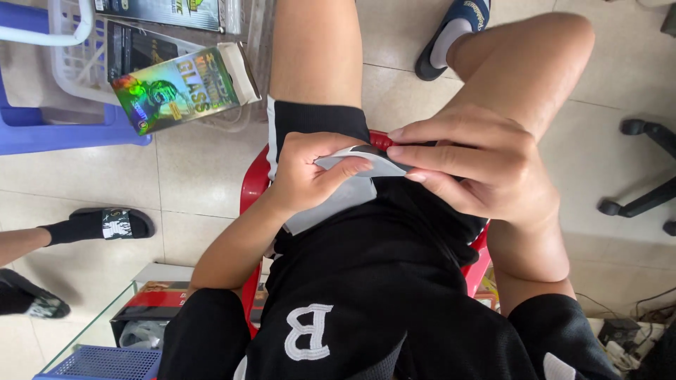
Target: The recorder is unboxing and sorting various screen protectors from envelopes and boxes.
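Note:
I sit on a red plastic chair [253,184] in black shorts, and both hands meet over my lap. My left hand [306,176] pinches a thin pale grey sheet [336,200] between thumb and forefinger. My right hand [486,169] lies across from it. Its fingertips press on the same sheet's upper edge and on a small dark flat thing [403,150], which the fingers mostly hide. The two hands almost touch at the fingertips.
A shiny holographic box [179,88] with an open end rests on a white basket [74,67] atop a blue stool [42,132]. Another person's feet in black socks and sandals [105,224] are at left. An office chair base [644,200] stands right; cables [634,331] and a blue crate [105,362] lie below.

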